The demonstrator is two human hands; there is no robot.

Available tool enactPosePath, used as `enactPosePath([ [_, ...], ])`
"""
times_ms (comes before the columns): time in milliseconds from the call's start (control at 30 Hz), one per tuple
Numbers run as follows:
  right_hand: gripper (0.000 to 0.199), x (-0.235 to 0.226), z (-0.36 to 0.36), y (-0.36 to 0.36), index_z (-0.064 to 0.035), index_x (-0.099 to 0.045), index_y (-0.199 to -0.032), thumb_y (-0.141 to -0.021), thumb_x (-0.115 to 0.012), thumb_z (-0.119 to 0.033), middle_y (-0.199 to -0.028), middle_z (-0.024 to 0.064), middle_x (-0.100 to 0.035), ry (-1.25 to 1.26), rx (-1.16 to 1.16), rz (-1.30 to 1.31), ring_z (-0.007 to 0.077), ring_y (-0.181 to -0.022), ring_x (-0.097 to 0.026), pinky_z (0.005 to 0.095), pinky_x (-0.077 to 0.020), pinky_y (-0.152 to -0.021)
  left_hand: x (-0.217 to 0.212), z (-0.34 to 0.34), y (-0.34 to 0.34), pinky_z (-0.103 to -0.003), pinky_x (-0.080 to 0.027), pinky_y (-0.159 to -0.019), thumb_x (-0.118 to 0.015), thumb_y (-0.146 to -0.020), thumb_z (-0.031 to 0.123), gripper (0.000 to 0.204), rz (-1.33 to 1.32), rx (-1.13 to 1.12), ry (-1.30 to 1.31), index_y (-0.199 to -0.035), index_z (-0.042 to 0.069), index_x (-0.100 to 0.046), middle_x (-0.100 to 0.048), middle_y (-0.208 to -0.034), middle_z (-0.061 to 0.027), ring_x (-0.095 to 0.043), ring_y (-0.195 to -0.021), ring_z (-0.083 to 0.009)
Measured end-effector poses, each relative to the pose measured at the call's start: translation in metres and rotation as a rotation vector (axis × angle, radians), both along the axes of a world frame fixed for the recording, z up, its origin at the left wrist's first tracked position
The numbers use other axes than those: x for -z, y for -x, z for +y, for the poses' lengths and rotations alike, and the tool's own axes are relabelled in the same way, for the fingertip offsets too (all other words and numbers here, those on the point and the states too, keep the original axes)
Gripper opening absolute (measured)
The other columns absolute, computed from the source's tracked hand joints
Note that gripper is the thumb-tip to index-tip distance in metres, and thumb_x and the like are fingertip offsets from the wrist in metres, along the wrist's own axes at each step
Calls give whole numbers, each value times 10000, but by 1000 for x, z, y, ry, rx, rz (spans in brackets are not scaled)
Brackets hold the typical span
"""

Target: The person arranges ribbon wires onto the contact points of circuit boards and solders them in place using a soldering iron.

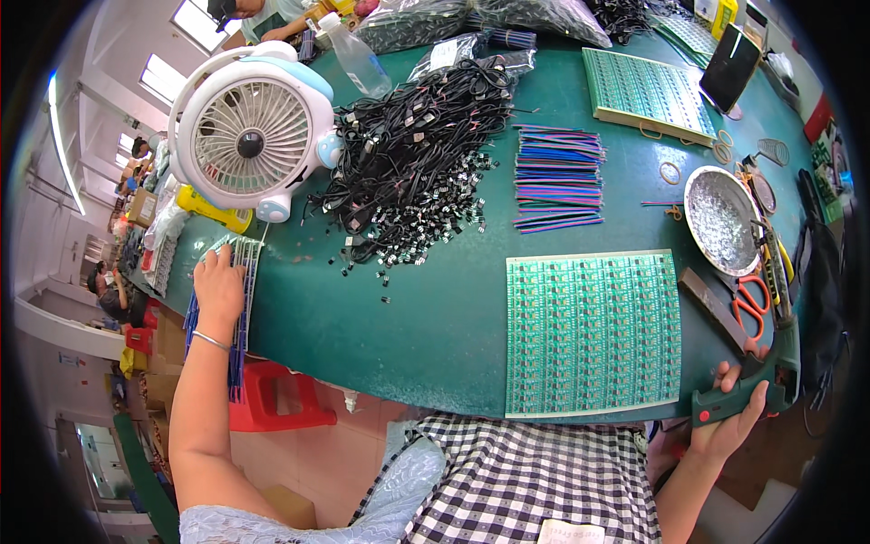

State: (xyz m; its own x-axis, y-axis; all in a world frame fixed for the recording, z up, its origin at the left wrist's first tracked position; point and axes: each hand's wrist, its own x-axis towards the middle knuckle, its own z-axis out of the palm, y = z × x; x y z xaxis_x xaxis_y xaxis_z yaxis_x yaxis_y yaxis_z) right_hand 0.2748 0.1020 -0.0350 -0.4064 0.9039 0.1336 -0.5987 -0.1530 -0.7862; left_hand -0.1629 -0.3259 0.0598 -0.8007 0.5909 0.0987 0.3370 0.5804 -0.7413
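My left hand [219, 286] lies at the table's left edge, fingers stretched over a circuit board strip [247, 249] with blue wires [237, 363] hanging off the edge. Whether it grips or only presses the strip is unclear. At the right front corner, my right hand [729, 426] is wrapped round the handle of a dark green power tool [739, 399] with a red button. Its working end is hard to make out. Left of that hand, a large panel of green circuit boards [594, 335] lies flat.
A white fan [251, 145] stands at the left, beside a heap of black cables [417, 145]. Further right lie bundled coloured wires [559, 177], stacked board panels [648, 91], a metal bowl [693, 218], orange-handled scissors [750, 304] and a dark bar [714, 310]. A red stool [272, 399] is below.
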Motion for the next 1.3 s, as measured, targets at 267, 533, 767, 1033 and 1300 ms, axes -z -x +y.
enactPosePath([
  [267, 448, -9, -3, 6, 10, -311, -1269, -924, -400, -261, -1200, 153, -423, 49, 127, -32, 106, -668, -474, 298, -443, -810, 7, 8, -6, -367, -394, -722, -537, -758, 182, 167, -20, 107, -120, -810, 147, -692, -537, -967, -70, -498, -889, -244],
  [533, 466, -18, -14, 20, 2, -381, -1202, -846, -512, -270, -1091, 176, -499, 10, 169, -121, 130, -630, -531, 326, -498, -719, 3, 97, -92, -383, -431, -635, -548, -635, -52, 405, -391, 395, -574, -1014, 80, -597, -526, -787, -91, -526, -727, -282],
  [767, 467, -19, -7, 18, 4, -359, -1220, -854, -508, -244, -1091, 176, -502, -4, 191, -154, 136, -640, -545, 335, -501, -720, 37, 225, -207, -309, -371, -536, -668, -689, 354, 493, -988, 974, -566, -1108, 113, -567, -428, -692, -18, -459, -620, -172],
  [1033, 433, -27, -7, 18, -25, -370, -1205, -851, -511, -229, -1066, 148, -512, 52, 218, -187, 147, -629, -520, 342, -497, -710, 23, 226, -205, -371, -434, -709, -586, -783, 174, 420, -1466, 737, -774, -1162, 36, -468, -536, -886, -134, -517, -800, -296],
  [1300, 497, -47, -24, 27, -5, -369, -1199, -795, -549, -233, -1049, 205, -513, 141, 160, -236, 191, -584, -557, 381, -507, -698, 43, 201, -185, -249, -475, -764, -398, -940, 94, 287, -2672, -487, -1084, -1213, 4, -409, -560, -946, -79, -572, -852, -135],
])
